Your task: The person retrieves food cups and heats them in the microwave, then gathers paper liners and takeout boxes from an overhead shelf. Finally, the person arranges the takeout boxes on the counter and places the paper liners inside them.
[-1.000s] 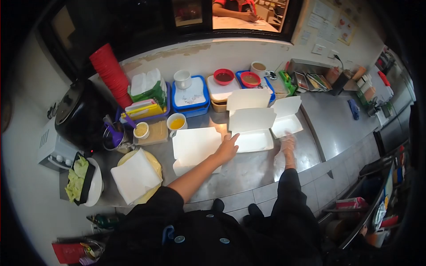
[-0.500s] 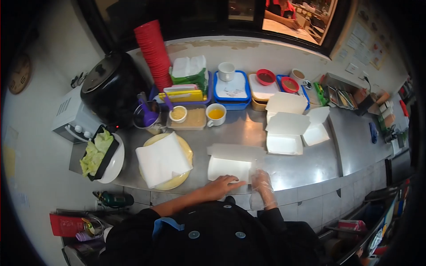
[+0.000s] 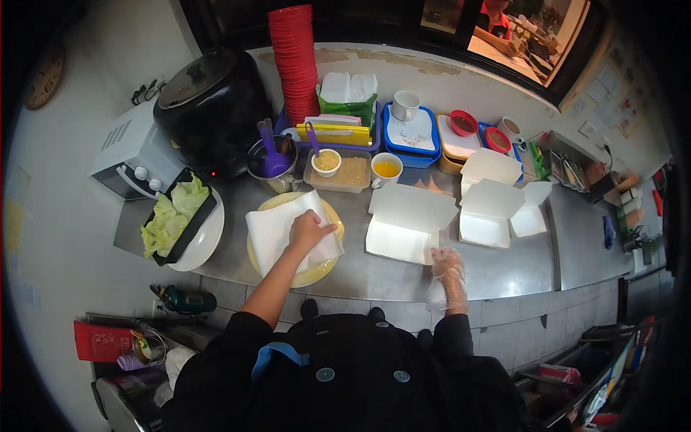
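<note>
My left hand (image 3: 309, 232), bare, is on the white paper sheets (image 3: 271, 216), its fingers curled in against them. The sheets lie on a round yellow plate (image 3: 333, 268), covering most of it. In a clear plastic glove, my right hand (image 3: 448, 266) has its fingertips closed at the front right corner of a white takeaway box (image 3: 403, 241). This box stands with its lid raised. Just to its right are more white boxes (image 3: 484, 229) with their lids up.
Lettuce (image 3: 175, 214) fills a black tray at the left, beside a black cooker (image 3: 209, 108). Along the back stand stacked red cups (image 3: 293, 68), a cup of yellow liquid (image 3: 387, 170), a tub of crumbs (image 3: 350, 173) and lidded containers (image 3: 412, 135). Another person (image 3: 495, 32) shows through the window.
My left hand has moved left from the box's front edge onto the paper sheets. The box's lid is raised higher, and my right hand stays by its right corner. The view has shifted.
</note>
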Available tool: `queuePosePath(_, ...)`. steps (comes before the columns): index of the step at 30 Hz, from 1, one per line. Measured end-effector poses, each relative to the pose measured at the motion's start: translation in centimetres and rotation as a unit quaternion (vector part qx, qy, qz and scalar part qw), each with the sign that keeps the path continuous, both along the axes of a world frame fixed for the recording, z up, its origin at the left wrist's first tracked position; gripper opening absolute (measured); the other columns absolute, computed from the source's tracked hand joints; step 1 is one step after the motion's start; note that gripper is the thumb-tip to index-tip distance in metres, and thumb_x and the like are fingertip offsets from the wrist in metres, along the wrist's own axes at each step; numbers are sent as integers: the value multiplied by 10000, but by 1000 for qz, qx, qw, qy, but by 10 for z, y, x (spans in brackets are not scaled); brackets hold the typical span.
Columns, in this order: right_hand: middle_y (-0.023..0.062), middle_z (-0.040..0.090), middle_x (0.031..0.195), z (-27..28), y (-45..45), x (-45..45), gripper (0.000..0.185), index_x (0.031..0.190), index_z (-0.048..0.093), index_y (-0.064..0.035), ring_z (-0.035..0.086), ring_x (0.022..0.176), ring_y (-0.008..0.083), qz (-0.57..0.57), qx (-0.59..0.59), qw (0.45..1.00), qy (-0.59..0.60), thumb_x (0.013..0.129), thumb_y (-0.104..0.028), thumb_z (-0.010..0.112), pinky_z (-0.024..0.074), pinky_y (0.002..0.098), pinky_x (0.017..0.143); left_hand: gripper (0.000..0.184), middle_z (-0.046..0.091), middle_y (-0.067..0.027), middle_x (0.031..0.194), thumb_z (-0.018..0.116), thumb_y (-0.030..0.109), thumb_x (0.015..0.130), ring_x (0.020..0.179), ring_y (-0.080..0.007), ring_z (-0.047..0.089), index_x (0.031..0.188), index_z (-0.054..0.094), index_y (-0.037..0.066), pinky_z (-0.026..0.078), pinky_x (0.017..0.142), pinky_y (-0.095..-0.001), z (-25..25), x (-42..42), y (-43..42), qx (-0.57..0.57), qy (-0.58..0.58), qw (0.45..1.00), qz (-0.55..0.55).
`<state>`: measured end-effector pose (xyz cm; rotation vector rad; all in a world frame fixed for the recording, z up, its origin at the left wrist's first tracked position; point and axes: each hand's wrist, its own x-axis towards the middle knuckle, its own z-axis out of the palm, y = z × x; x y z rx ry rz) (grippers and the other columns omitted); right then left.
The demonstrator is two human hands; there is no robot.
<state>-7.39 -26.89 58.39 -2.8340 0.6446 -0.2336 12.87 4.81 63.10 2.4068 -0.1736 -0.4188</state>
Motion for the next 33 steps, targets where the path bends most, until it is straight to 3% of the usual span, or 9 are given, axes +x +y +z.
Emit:
queuePosePath(2,193,614,787,5,-4,-9,247,846,592,-45,584,768,380,-12,17,999,-34,854,-283,526,459,437,692,501,598,-123,873,809,381,602,815,-250,585,873,563,38,475,738,-356,1,-5,4,18,9,1000,-7)
queuePosePath(4,200,610,780,39,6,-15,296,817,578,-39,576,763,404,-26,36,997,-69,866,-327,528,449,445,670,472,543,-109,918,812,313,603,876,-265,551,906,557,55,453,800,-355,0,-16,12,-58,-109,980,-155)
queuePosePath(5,200,611,780,62,19,-16,274,828,581,-41,576,763,404,-65,83,991,-76,866,-307,530,451,447,671,472,543,-109,918,812,313,603,876,-265,551,906,557,55,453,800,-355,6,-23,17,-58,-108,980,-156)
queuePosePath(7,200,613,781,83,36,-18,251,839,584,-42,576,763,405,-107,130,982,-81,866,-287,532,452,449,671,473,494,-100,939,824,235,569,921,-275,519,919,555,64,430,850,-348,23,-38,26,-20,-145,939,-311)
queuePosePath(8,200,615,780,87,40,-19,232,845,588,-45,582,761,398,-108,131,981,-88,862,-272,542,455,450,667,476,521,-111,933,825,168,544,893,-269,546,925,567,46,453,818,-346,21,-38,30,-44,-157,934,-317)
queuePosePath(15,188,628,778,117,81,-5,210,888,625,-48,608,736,360,-67,145,982,-101,850,-245,565,475,416,665,379,559,-110,889,796,177,610,783,-228,587,912,616,34,489,718,-315,27,-23,47,-39,-1,948,-315)
queuePosePath(21,196,619,766,122,116,18,191,873,617,-51,602,737,376,24,167,979,-114,826,-232,578,477,449,662,336,601,-123,860,777,169,617,828,-253,607,872,624,13,485,760,-323,33,-39,44,-1,-167,930,-327)
queuePosePath(26,191,612,751,131,135,29,164,814,618,-41,590,737,376,82,181,970,-139,805,-202,586,469,454,674,306,662,-156,874,738,76,646,817,-251,648,926,655,-12,503,750,-311,39,-23,51,-41,2,952,-302)
queuePosePath(33,187,606,735,125,153,37,219,788,626,-46,586,712,374,135,180,965,-133,824,-251,561,468,456,652,278,670,-161,831,698,-17,652,782,-224,661,927,662,-19,517,721,-299,43,-16,59,-60,12,954,-293)
